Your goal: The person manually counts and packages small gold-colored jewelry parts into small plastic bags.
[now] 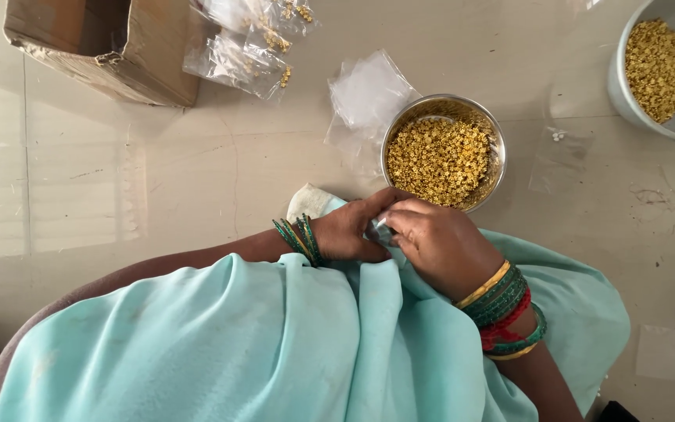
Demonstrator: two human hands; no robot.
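Now, both hands met over the lap, just short of the steel bowl (443, 152). The left hand (349, 230) and the right hand (435, 242) pinched a small clear pouch (379, 231) between them, fingers closed tight on it; most of the pouch was hidden by the fingers. Green bangles (298, 238) sat on the left wrist. The bowl stood on the floor (119, 180) right beyond the knuckles, full of small gold pieces (435, 160). A stack of empty clear bags (365, 98) lay touching the bowl's left side. Filled bags (248, 43) lay at the floor's far edge, beside a cardboard box (95, 47). A white tub (650, 101) of gold pieces sat in the far right corner.
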